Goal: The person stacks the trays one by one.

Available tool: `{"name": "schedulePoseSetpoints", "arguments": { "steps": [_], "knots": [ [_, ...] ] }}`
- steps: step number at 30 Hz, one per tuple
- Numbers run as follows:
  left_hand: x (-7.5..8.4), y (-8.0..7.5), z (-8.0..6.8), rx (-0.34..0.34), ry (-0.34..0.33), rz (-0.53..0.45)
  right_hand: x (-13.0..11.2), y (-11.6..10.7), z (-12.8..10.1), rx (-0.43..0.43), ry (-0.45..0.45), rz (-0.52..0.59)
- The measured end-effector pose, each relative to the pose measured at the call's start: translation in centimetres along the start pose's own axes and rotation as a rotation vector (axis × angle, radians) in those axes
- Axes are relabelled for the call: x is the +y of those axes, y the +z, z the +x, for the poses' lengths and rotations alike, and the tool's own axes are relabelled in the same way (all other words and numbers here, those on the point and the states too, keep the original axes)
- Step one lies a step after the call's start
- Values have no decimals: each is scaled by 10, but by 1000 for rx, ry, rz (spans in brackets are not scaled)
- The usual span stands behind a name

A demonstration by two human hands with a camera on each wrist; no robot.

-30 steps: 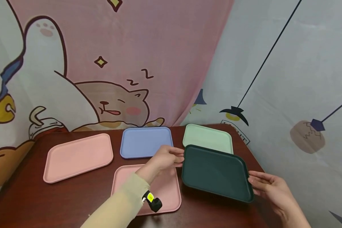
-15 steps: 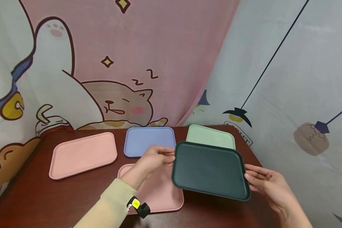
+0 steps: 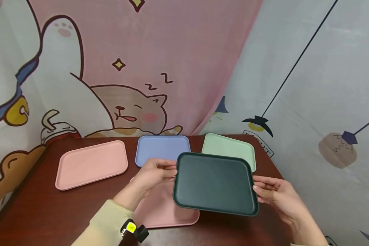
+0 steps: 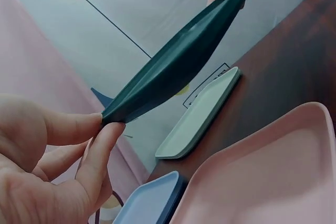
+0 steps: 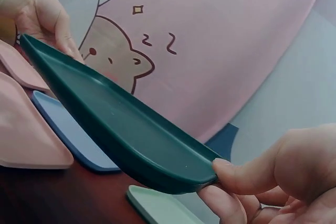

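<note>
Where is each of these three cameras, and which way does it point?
Head: on the person's head, looking forward and down at the table; both hands and a sleeve show, holding the dark green tray.
Left wrist: on the left wrist, looking along the tray's edge; the left hand pinches it.
Right wrist: on the right wrist, looking across the tray toward the pink curtain; the right hand shows.
All three share the dark green tray.

Pale beige long sleeve (image 3: 106, 223) on the left arm, black wrist strap (image 3: 135, 230) with a yellow tag; right forearm bare.
</note>
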State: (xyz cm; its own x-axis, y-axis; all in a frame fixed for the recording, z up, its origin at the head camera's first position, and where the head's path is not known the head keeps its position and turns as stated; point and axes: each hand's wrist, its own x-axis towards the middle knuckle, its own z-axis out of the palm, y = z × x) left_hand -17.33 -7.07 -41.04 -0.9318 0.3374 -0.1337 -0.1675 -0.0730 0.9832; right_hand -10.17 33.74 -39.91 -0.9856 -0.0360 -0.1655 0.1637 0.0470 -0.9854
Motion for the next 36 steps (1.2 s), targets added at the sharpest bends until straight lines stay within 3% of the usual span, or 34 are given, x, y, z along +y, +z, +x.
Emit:
{"name": "schedulePoseSetpoints", "arguments": {
  "steps": [6,18,27,36],
  "knots": [
    [2,-10,-10,48,-5,-33,2,13,2,-69,-51,23],
    [-6,-32,-32,168,-17,-16,0,46,11,-47,-20,0],
    [-15,-48,-46,179,-9,-34,3,64,17,-72,8,-16],
    [-24,-61,-58,212,-56,-52,13,80,21,-125,5,-17]
  ]
}}
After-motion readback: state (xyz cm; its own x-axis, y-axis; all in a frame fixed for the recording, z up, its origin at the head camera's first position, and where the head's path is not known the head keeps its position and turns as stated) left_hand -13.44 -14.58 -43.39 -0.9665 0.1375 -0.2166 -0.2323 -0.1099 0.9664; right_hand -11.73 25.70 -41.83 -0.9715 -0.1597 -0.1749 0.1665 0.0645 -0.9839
